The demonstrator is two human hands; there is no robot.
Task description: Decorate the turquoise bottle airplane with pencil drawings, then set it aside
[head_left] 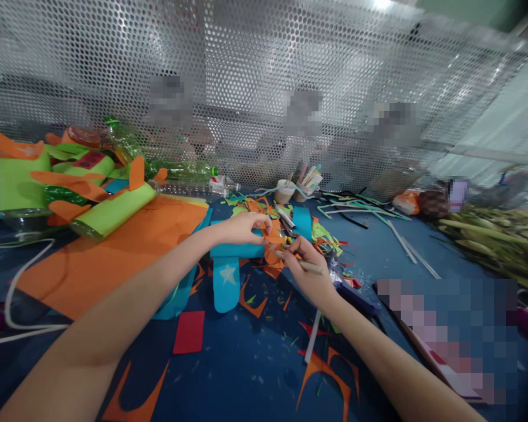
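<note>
My left hand (243, 227) is curled over the top of a teal paper-covered craft piece (229, 266) with a pale star on it, fingers pinching an orange paper piece (273, 239) fixed to it. My right hand (307, 271) is closed around a thin pencil-like stick (310, 266) whose tip meets the orange piece. Both hands work close together over the blue table (255, 363), with orange scraps (253, 302) lying around them.
A large orange sheet (114, 258) lies at left, with green paper-wrapped bottles (112, 212) and clear plastic bottles (180, 171) behind it. Cups with tools (301, 186) stand at the back. A red card (189, 332), paper strips (356, 208), green stalks (497, 237) at right. A perforated metal screen (264, 88) closes the back.
</note>
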